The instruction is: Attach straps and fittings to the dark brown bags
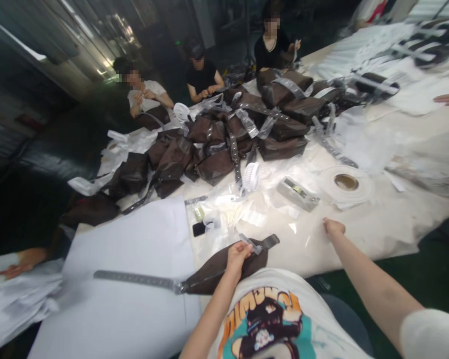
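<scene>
A dark brown bag (213,269) lies at the table's front edge, right before my body. Its long punched strap (134,279) stretches leftward over a white sheet, and a short tab (271,241) sticks out at its right end. My left hand (240,255) rests over the bag, thumb and fingers pinched on a clear plastic wrap (251,243) near that tab. Apart from the bag, my right hand (334,227) is closed low over the table, below a tape dispenser (298,193). Whatever its fingertips may hold is too small to make out.
Many brown bags (213,167) are heaped across the table's middle. A large white roll (346,185), a small white fan (250,175) and plastic scraps lie nearer. A white sheet (134,249) covers the left. Several people sit opposite; another person's hand (32,259) is at left.
</scene>
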A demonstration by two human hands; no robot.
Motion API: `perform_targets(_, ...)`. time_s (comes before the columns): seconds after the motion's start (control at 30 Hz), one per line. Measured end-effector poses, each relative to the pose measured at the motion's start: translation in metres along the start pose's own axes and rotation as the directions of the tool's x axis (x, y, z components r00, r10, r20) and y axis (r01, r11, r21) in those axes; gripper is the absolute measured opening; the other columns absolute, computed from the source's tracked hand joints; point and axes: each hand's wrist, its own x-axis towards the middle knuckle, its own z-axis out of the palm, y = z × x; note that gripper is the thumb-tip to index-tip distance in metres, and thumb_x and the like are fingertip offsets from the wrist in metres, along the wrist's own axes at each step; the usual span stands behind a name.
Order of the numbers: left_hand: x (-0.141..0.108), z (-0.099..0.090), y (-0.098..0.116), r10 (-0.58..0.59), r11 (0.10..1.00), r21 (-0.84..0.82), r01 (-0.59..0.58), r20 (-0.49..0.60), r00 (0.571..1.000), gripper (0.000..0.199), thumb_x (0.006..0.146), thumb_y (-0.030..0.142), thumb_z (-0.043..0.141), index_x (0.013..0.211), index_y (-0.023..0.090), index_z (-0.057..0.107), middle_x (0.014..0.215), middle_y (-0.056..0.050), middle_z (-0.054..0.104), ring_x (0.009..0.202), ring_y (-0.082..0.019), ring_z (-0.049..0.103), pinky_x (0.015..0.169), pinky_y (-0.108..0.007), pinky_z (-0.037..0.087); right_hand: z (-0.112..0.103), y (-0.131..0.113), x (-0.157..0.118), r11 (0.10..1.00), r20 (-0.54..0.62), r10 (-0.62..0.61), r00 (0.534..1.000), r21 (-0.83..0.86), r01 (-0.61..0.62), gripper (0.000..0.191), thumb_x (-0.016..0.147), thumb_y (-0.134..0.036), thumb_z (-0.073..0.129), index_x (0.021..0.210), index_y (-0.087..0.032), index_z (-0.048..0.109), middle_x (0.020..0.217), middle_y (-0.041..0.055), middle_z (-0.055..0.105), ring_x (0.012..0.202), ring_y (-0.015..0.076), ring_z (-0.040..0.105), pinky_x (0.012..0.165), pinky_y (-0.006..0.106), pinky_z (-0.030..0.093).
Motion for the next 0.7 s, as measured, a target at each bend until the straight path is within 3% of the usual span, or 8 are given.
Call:
perform_targets(0.13, 0.0, 0.004, 0.0, 0.004, 0.999, -0.046, -0.005, -0.015, 1.0, 0.045, 0.05, 0.045, 0.093, 0.073, 0.013, 0.071, 0.065, -0.004, 0.071, 0.061, -0.013, 0.063, 0.061, -0.023, 0.046, 0.014, -0.029, -0.049, 0.998, 0.351, -0.048, 0.935, 0.06, 0.028, 0.033, 0.084, -0.048, 0.066, 0.09, -0.015, 0.069, 0.092, 0.0107, 0.071, 0.083, 0.0204, 0.067, 0.069, 0.03, 0.054)
perform_targets(0.17, 0.0, 0.004, 0.0, 0.005, 0.998, -0.056, -0.006, -0.02, 1.0, 0.045, 0.051, 0.044, 0.093, 0.074, 0.013, 0.071, 0.066, -0.004, 0.071, 0.061, -0.013, 0.063, 0.062, -0.023, 0.046, 0.02, -0.04, -0.069, 0.993, 0.513, -0.11, 0.851, 0.088, 0.075, 0.034, 0.08, -0.049, 0.069, 0.086, -0.016, 0.07, 0.089, 0.0092, 0.072, 0.083, 0.0202, 0.067, 0.071, 0.03, 0.054)
perform_targets(0.23, 0.001, 0.005, -0.003, 0.007, 0.998, -0.068, -0.008, -0.02, 1.0, 0.044, 0.052, 0.043, 0.093, 0.075, 0.013, 0.071, 0.067, -0.004, 0.072, 0.061, -0.013, 0.063, 0.062, -0.024, 0.046, 0.034, -0.064, -0.114, 0.963, 0.811, -0.256, 0.526, 0.164, 0.215, 0.036, 0.079, -0.052, 0.07, 0.08, -0.016, 0.07, 0.082, 0.0071, 0.071, 0.079, 0.0201, 0.065, 0.073, 0.032, 0.053)
perform_targets(0.3, 0.001, 0.005, -0.006, 0.003, 0.997, -0.08, -0.004, -0.016, 1.0, 0.044, 0.052, 0.043, 0.093, 0.076, 0.013, 0.071, 0.066, -0.004, 0.072, 0.061, -0.014, 0.063, 0.063, -0.024, 0.046, 0.049, -0.087, -0.155, 0.881, 0.902, -0.353, 0.248, 0.231, 0.414, 0.034, 0.082, -0.051, 0.066, 0.077, -0.017, 0.069, 0.078, 0.0053, 0.069, 0.075, 0.0193, 0.062, 0.071, 0.032, 0.05)
perform_targets(0.33, 0.001, 0.005, -0.007, -0.003, 0.996, -0.086, 0.002, -0.011, 1.0, 0.045, 0.051, 0.043, 0.094, 0.076, 0.013, 0.071, 0.066, -0.004, 0.072, 0.061, -0.014, 0.063, 0.063, -0.024, 0.046, 0.057, -0.096, -0.171, 0.814, 0.905, -0.386, 0.177, 0.244, 0.527, 0.03, 0.083, -0.047, 0.065, 0.075, -0.018, 0.069, 0.078, 0.0048, 0.068, 0.075, 0.0193, 0.061, 0.072, 0.032, 0.049)
perform_targets(0.5, -0.007, 0.001, 0.002, -0.001, 0.994, -0.11, 0.004, 0.029, 1.0, 0.048, 0.053, 0.052, 0.091, 0.074, 0.012, 0.074, 0.067, -0.007, 0.072, 0.062, -0.014, 0.063, 0.065, -0.025, 0.047, 0.079, -0.116, -0.199, 0.457, 0.898, -0.432, 0.087, 0.135, 0.879, 0.016, 0.082, -0.025, 0.059, 0.069, -0.022, 0.067, 0.079, 0.007, 0.069, 0.087, 0.025, 0.061, 0.084, 0.036, 0.046)
perform_targets(0.6, -0.02, -0.002, 0.005, 0.059, 0.995, -0.087, -0.056, 0.039, 0.998, 0.051, 0.056, 0.059, 0.086, 0.069, 0.012, 0.073, 0.064, -0.007, 0.07, 0.055, -0.012, 0.056, 0.06, -0.026, 0.043, 0.077, -0.112, -0.208, 0.372, 0.893, -0.444, 0.077, 0.106, 0.922, 0.017, 0.082, -0.024, 0.054, 0.069, -0.023, 0.066, 0.078, 0.0077, 0.069, 0.083, 0.0254, 0.063, 0.079, 0.035, 0.047)
perform_targets(0.7, -0.012, -0.004, -0.015, 0.072, 0.996, -0.044, -0.073, -0.007, 0.997, 0.053, 0.046, 0.06, 0.09, 0.061, 0.015, 0.067, 0.058, -0.005, 0.067, 0.05, -0.013, 0.053, 0.057, -0.028, 0.041, 0.084, -0.094, -0.211, 0.391, 0.857, -0.5, 0.122, 0.098, 0.915, 0.022, 0.084, -0.027, 0.048, 0.069, -0.025, 0.063, 0.076, 0.0067, 0.068, 0.08, 0.0258, 0.065, 0.077, 0.037, 0.049)
